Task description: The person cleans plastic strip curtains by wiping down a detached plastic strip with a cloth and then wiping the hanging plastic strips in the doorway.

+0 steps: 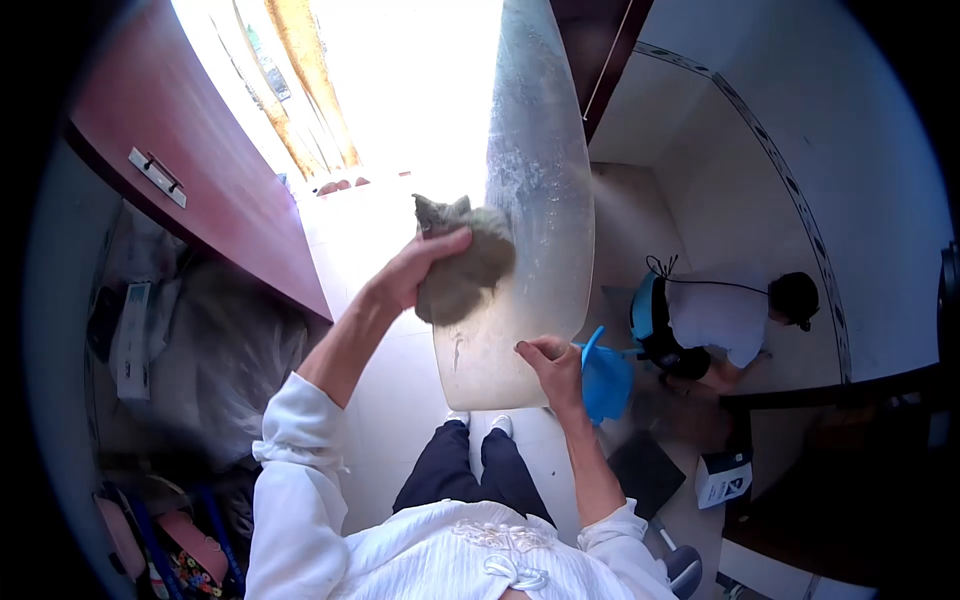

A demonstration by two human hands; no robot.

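A bunched grey-green cloth (465, 275) is in my left hand (425, 262), with the thumb pressed over its top and the fingers mostly hidden behind it. The cloth lies against the left side of a long, translucent sheet (540, 190), which is streaked and whitish in its upper part. The sheet stands in front of me, its lower end just above my feet. My right hand (556, 372) is at its lower right edge, thumb and fingers closed on that edge.
A blue plastic object (606, 380) is just right of my right hand. Farther right, a person in a white shirt (715, 318) bends low near the wall. A red door (200, 150) stands at left, beside plastic-covered items (225, 350). A white box (724, 480) lies at lower right.
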